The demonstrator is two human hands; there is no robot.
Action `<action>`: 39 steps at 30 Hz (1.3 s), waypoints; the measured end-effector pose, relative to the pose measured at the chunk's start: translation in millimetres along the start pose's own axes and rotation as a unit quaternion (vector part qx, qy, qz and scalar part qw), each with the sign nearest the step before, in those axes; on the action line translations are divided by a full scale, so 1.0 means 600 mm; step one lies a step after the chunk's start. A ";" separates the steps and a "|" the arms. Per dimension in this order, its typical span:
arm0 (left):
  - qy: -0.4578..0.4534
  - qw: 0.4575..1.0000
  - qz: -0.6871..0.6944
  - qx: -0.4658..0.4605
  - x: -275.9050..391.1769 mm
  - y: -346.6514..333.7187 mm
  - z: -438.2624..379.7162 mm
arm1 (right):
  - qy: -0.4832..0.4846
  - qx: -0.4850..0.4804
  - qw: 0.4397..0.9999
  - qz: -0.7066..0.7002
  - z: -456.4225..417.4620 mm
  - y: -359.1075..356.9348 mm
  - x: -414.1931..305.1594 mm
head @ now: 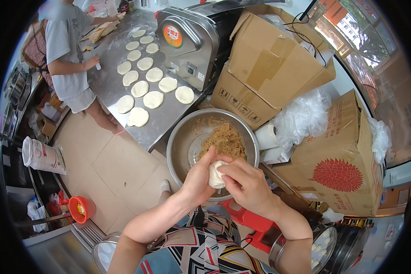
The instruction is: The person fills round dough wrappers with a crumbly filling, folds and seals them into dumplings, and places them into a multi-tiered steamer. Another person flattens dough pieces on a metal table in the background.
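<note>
A round bun of white dough (216, 175) rests in my left hand (199, 178), which cups it from the side and below. With thumb and fingers, my right hand (243, 178) pinches the pleated dough at the bun's top. Both hands are above the near part of a wide steel bowl (181, 137). Inside the bowl lies a heap of brown crumbly filling (226, 138), partly hidden by my fingers. Beyond the bowl's left side, several flat dough rounds (153, 99) lie in rows on a steel table (104, 73).
A steel dough machine (188, 51) stands on the table. Cardboard boxes (267, 58) and clear plastic wrap (303, 116) crowd the right. A person (66, 51) stands at the table's left. A red stool (250, 219), a red bucket (82, 209) and steamer trays (323, 246) are nearby.
</note>
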State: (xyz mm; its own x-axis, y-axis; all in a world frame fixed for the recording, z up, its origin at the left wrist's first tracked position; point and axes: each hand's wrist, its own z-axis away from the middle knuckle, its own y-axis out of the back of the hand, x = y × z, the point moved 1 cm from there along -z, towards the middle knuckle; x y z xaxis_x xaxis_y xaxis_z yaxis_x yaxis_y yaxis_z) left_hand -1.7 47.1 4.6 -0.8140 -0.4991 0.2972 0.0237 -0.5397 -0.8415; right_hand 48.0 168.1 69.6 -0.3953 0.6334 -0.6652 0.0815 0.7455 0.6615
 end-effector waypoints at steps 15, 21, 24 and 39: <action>0.083 0.991 0.013 -0.103 0.001 0.018 0.003 | 0.157 -0.161 0.968 0.109 0.001 0.036 -0.005; -0.146 0.986 0.079 -0.002 -0.018 0.002 0.014 | 0.033 0.018 0.999 0.009 0.004 0.018 -0.004; -0.231 0.972 0.044 0.003 -0.029 0.019 0.022 | -0.025 0.001 0.998 -0.064 0.002 -0.020 -0.001; -0.354 0.910 0.207 0.069 -0.030 0.119 0.143 | 0.142 -0.159 0.972 -0.095 -0.042 -0.130 -0.065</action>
State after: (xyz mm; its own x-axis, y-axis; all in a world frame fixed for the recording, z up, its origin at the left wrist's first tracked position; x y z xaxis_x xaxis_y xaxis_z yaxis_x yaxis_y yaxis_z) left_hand 64.4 -40.9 -22.2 -0.1428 -0.9637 0.2256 0.3560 -0.2626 -0.8968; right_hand 34.0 80.2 52.4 -0.6153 0.3736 -0.6942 -0.2877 0.7134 0.6390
